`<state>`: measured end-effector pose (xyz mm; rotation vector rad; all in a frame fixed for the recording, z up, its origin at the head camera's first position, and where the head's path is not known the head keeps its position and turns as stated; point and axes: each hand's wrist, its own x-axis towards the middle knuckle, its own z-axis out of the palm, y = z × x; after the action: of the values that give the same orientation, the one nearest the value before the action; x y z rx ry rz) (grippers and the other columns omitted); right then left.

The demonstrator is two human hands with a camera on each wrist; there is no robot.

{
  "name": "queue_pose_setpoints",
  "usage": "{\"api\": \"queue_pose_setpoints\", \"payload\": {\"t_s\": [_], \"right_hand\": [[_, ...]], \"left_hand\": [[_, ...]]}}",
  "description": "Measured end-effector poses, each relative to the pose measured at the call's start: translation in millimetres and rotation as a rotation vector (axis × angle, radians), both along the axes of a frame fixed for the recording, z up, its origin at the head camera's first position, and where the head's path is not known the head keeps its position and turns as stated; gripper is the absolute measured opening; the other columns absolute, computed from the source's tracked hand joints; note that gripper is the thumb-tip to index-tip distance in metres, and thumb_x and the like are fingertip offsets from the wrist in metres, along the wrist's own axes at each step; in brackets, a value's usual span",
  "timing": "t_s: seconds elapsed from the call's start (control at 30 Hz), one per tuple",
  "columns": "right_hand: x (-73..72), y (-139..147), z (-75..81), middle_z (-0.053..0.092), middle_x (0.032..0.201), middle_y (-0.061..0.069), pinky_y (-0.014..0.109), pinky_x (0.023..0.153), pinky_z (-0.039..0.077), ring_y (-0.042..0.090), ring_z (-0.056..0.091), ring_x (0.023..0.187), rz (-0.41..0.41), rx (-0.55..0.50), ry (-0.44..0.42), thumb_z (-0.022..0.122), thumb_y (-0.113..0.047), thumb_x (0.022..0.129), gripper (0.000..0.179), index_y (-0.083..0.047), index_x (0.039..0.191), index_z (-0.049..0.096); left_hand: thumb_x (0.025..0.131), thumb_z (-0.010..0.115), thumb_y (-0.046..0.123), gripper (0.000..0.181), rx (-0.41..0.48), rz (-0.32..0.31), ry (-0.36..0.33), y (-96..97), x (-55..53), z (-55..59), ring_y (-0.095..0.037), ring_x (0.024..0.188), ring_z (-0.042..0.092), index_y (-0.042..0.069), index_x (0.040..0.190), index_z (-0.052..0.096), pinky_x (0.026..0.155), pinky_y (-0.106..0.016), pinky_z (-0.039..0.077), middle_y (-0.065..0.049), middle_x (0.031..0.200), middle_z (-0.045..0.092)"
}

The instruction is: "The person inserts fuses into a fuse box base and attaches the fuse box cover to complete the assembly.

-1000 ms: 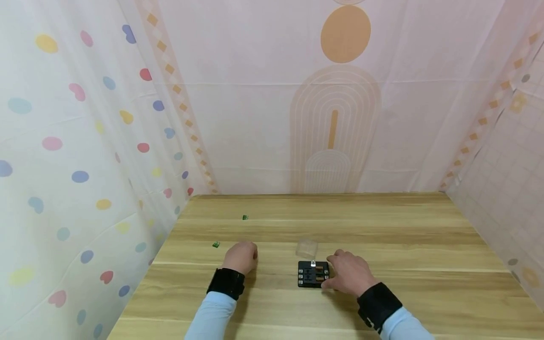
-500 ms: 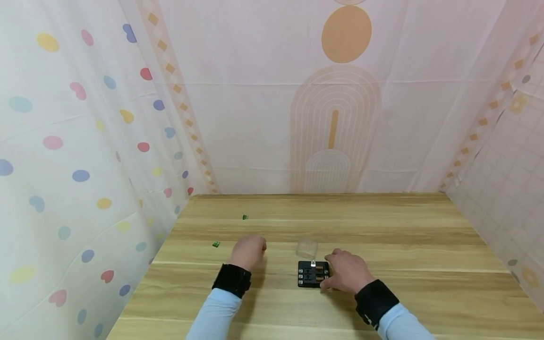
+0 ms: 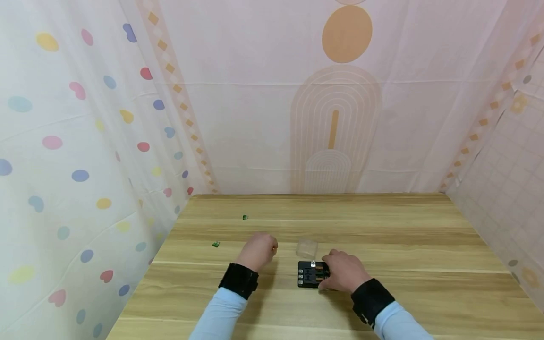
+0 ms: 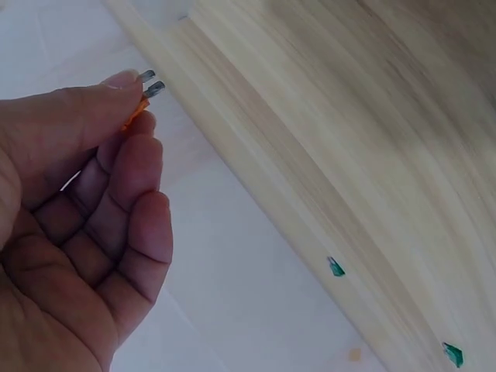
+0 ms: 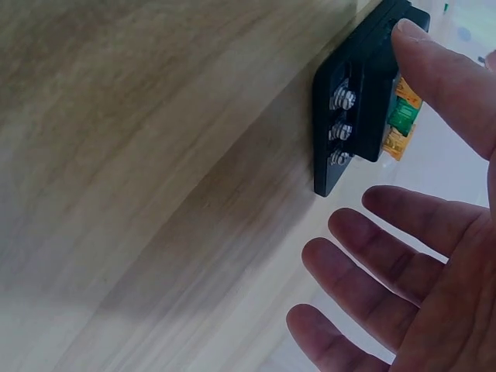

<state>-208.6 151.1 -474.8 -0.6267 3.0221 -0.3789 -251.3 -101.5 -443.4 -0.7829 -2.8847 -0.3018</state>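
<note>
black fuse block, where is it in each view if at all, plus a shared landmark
Head: black fuse block low, slightly right of centre.
Left wrist: not in it.
Right wrist: black fuse block at upper right.
Shared landmark: wood-grain tabletop, in all three.

On the table (image 3: 403,226), the fuse block (image 3: 306,277) lies before the cover (image 3: 307,249), between left hand (image 3: 257,251) and right hand (image 3: 346,271), two fuses (image 3: 216,244) farther left.

Up goes the loose fuse (image 4: 136,115), orange, pinched in the left hand (image 3: 257,251), prongs (image 4: 156,88) bared! Black box (image 3: 307,277) lies flat, well in from the surface's (image 3: 408,255) far edge, orange and green fuses (image 5: 402,116) seated.
</note>
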Motion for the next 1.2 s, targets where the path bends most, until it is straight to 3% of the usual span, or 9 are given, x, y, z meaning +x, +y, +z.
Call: {"api": "queue_pose_setpoints", "payload": {"t_s": [0.23,0.5,1.2], "right_hand": [[-0.2,-3.5,-0.7,0.065,0.106,0.013,0.045,0.072,0.054,0.028,0.063,0.089,0.004,0.015,-0.022,0.090,-0.044,0.065,0.070,-0.001,0.116,0.069],[-0.2,-6.0,-2.2,0.064,0.104,0.011,0.043,0.075,0.054,0.026,0.063,0.088,-0.004,0.023,-0.033,0.091,-0.043,0.064,0.068,-0.001,0.114,0.071],[-0.8,-10.3,-1.7,0.060,0.088,0.005,0.039,0.067,0.051,0.018,0.055,0.074,0.002,0.043,-0.019,0.092,-0.037,0.065,0.051,-0.004,0.101,0.075]], "left_hand": [[0.082,0.077,-0.001,0.013,-0.007,-0.014,0.002,10.3,0.6,-0.2,-0.009,0.072,0.062,0.010,0.076,0.074,0.068,-0.027,0.053,0.003,0.076,0.069],[0.083,0.079,0.005,0.006,-0.015,-0.071,0.027,20.9,4.5,3.8,-0.009,0.072,0.063,0.010,0.080,0.076,0.068,-0.025,0.052,0.002,0.078,0.071],[0.089,0.074,0.010,0.006,-0.076,-0.166,0.055,45.0,9.2,12.2,-0.004,0.067,0.056,0.012,0.083,0.076,0.064,-0.019,0.048,0.005,0.076,0.067]]}}
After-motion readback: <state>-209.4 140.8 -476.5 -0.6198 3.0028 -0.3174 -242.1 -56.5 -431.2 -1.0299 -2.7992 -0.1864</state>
